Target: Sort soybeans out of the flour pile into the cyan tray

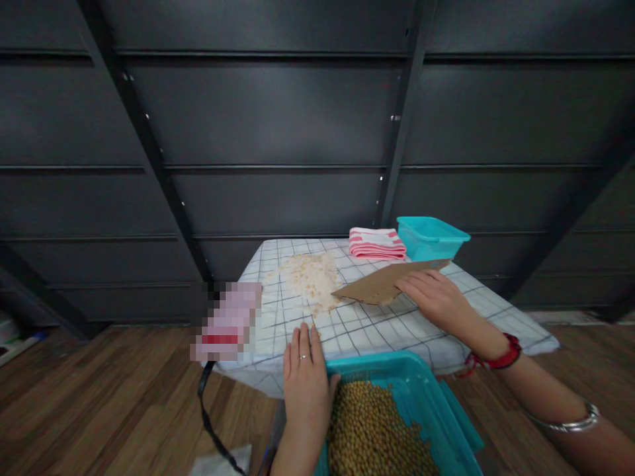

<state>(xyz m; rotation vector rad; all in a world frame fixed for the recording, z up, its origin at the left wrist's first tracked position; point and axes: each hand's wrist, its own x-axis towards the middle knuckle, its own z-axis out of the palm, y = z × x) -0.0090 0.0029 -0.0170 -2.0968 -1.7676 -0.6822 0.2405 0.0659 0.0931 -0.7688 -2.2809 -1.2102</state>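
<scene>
My left hand [305, 373] lies flat on the checked tablecloth [357, 327], fingers together and stretched out, a ring on one finger, beside the near teal tray [417, 380] that holds greenish-brown beans [372, 430]. My right hand [434, 294] rests on a piece of brown cardboard [380, 283], fingers pressed on its top. The cardboard's left tip touches a pile of pale grains [312, 276] spread on the cloth.
A folded pink-and-white striped towel [376, 243] and a second teal tub [430, 237] stand at the table's far edge. A blurred pink object [227, 320] sits at the left edge, a black strap [211, 416] hanging below. Dark panelled wall behind; wooden floor around.
</scene>
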